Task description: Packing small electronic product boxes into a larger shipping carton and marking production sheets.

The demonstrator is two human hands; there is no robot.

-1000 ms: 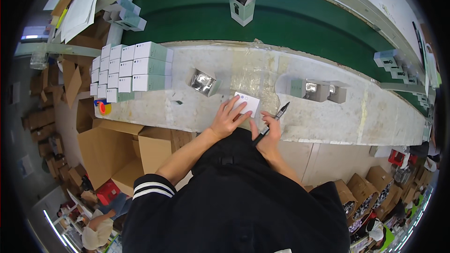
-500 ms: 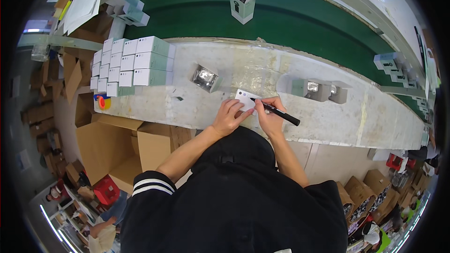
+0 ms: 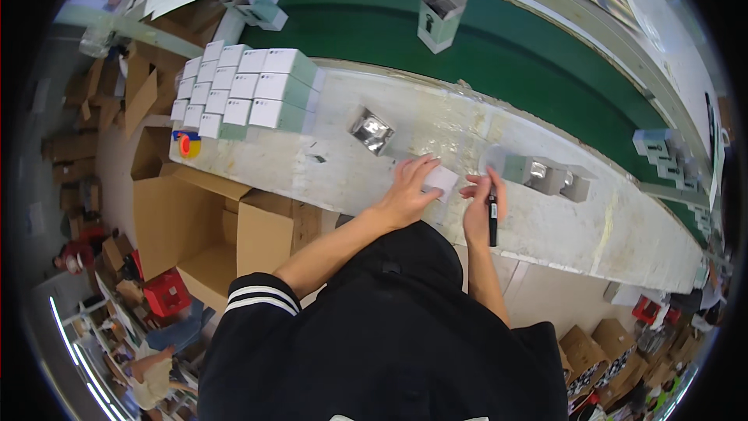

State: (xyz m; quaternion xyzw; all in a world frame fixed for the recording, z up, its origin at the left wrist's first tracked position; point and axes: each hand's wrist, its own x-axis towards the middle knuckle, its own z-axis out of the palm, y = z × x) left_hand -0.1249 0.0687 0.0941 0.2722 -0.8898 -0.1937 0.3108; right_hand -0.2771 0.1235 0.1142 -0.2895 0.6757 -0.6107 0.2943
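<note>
My left hand (image 3: pixel 411 193) grips a small white carton (image 3: pixel 442 178) at the worktable's near side, thumb and fingers at its edges. To the right, apart from that carton, my right hand (image 3: pixel 481 217) holds a black marker pen (image 3: pixel 492 222) that points back toward me. Beyond my left hand stands an open-topped carton (image 3: pixel 371 132) with something shiny and silvery inside. Right of my right hand are two more open cartons, a nearer one (image 3: pixel 538 173) and a farther one (image 3: pixel 575 185), with similar silvery contents.
Closed white and pale green cartons (image 3: pixel 269 86) are stacked at the table's left. Tape (image 3: pixel 185 145) lies before them. A large open cardboard box (image 3: pixel 187 218) stands below the table edge. Behind runs a green conveyor belt (image 3: pixel 358 23) bearing an open carton (image 3: pixel 442 15).
The marker has come off the carton's face, and my right hand has drawn away to the right, turning the pen toward me. The carton has turned in my left hand. The whole view has shifted.
</note>
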